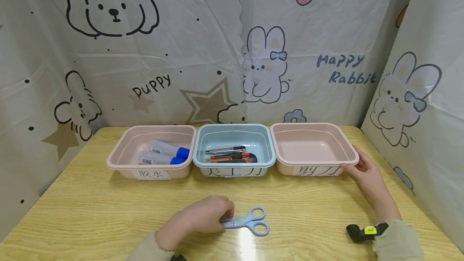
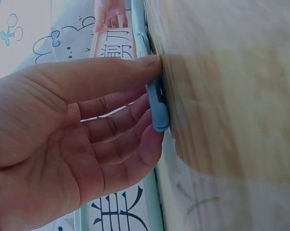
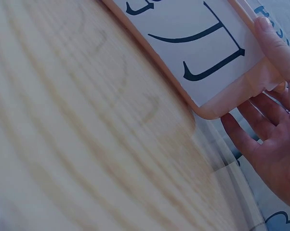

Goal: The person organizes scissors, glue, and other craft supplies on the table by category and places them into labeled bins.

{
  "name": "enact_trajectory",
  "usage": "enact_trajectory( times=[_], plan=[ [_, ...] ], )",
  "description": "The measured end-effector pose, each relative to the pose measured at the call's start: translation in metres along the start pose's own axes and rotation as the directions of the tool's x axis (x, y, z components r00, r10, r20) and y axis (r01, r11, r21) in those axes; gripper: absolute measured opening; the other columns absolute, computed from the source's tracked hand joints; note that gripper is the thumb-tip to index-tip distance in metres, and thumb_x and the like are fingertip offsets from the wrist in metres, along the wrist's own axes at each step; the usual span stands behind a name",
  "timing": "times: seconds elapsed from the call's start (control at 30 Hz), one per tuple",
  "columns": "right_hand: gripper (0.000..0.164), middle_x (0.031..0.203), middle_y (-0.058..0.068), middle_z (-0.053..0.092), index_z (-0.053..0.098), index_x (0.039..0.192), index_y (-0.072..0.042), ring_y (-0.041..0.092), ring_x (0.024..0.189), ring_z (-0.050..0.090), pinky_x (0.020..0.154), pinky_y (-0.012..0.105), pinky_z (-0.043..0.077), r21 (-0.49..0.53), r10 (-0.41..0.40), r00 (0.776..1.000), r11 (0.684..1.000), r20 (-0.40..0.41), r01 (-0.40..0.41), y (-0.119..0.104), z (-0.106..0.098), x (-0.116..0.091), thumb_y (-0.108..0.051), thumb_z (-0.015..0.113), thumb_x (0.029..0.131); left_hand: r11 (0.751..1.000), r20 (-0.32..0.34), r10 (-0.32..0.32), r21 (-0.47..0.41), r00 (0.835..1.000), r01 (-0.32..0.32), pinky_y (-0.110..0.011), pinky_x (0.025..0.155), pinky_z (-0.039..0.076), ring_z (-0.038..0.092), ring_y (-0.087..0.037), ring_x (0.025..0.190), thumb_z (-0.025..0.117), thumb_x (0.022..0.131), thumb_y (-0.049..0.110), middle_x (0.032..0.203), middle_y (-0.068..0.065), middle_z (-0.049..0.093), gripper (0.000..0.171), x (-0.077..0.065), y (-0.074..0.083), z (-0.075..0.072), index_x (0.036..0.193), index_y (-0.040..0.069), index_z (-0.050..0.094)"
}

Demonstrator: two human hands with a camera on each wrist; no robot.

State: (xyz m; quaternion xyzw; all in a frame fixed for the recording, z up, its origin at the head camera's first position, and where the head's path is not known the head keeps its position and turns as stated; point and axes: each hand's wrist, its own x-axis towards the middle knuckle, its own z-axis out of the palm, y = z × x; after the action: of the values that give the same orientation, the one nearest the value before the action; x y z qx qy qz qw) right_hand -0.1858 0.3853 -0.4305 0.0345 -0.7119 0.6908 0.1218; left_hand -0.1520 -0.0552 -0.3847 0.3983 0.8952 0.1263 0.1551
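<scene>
A pair of light blue scissors [image 1: 239,222] lies on the table near its front, handle loops pointing right. My left hand [image 1: 208,214] pinches the blade end between thumb and fingers; the left wrist view shows the thumb [image 2: 135,70] on the scissors [image 2: 159,113], right at the tabletop. At the back right stands a pink plastic bin [image 1: 304,148] with a paper label and nothing visible inside. My right hand [image 1: 371,184] grips its front right corner, thumb at the front and fingers along the side. The blades are mostly hidden by the left hand.
Left of that bin, a light blue bin [image 1: 268,148] holds several utility knives [image 1: 232,156]. Farther left, a pink bin [image 1: 123,152] contains clear glue bottles [image 1: 156,157] with blue caps. A patterned cloth [image 1: 203,51] hangs behind and beside the table [image 1: 108,216].
</scene>
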Motion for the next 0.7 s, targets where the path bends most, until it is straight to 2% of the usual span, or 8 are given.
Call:
enact_trajectory(
  times=[0.33,0.7],
  plan=[
    [0.074,0.122,-0.016,0.049,0.025,0.145,-0.013,-0.008,0.099,0.051,0.078,0.005,0.042,-0.027,0.018,1.0,0.999,-0.015,-0.019,0.0,-0.001,0.0,-0.002,0.063,0.083,1.0,-0.033,0.015,0.024,0.999,-0.014,-0.015,0.06,0.04,0.042,-0.002,0.066,0.07,0.076,0.011,0.076,0.009,0.047,0.014,0.005,0.0,0.001,0.088,0.015,0.064],
    [0.073,0.126,-0.014,0.047,0.026,0.144,-0.015,-0.008,0.101,0.05,0.079,0.005,0.042,-0.036,0.016,1.0,0.999,-0.009,-0.017,0.0,-0.001,0.0,-0.004,0.064,0.083,0.995,-0.104,0.081,0.061,0.991,-0.074,-0.017,0.067,0.044,0.049,-0.002,0.071,0.07,0.075,0.007,0.081,0.007,0.056,0.016,0.013,0.002,-0.002,0.089,0.013,0.066]
  ],
)
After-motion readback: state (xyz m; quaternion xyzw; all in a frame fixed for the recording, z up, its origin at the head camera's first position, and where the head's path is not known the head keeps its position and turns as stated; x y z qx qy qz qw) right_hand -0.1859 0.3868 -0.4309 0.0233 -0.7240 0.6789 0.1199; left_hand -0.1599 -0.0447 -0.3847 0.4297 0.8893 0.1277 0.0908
